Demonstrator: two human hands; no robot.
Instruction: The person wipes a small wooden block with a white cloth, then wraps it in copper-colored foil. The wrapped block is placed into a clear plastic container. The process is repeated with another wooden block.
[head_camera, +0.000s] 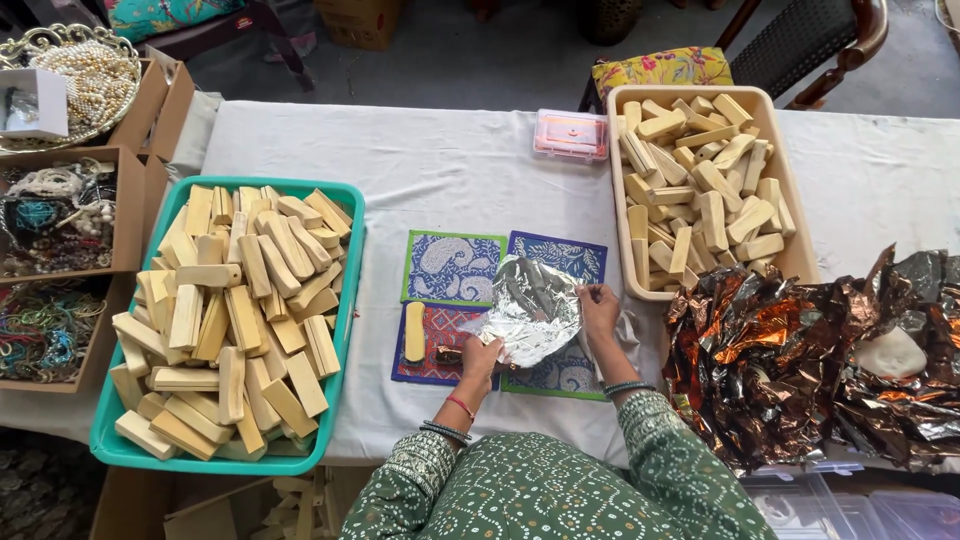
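My left hand (481, 358) and my right hand (598, 306) both hold a crumpled sheet of silver foil (530, 308) above patterned cloth mats (452, 267) at the table's middle. The left hand grips the foil's lower left edge, the right hand pinches its right edge. One pale wooden block (414, 331) lies on the red mat just left of the foil. A small brown item lies under the left hand, partly hidden.
A green tray (349, 262) heaped with wooden blocks stands at the left. A beige tray (783, 150) of blocks stands at the back right. Copper foil sheets (800, 350) pile at the right. A pink box (571, 133) sits behind the mats. Bead boxes (60, 215) line the far left.
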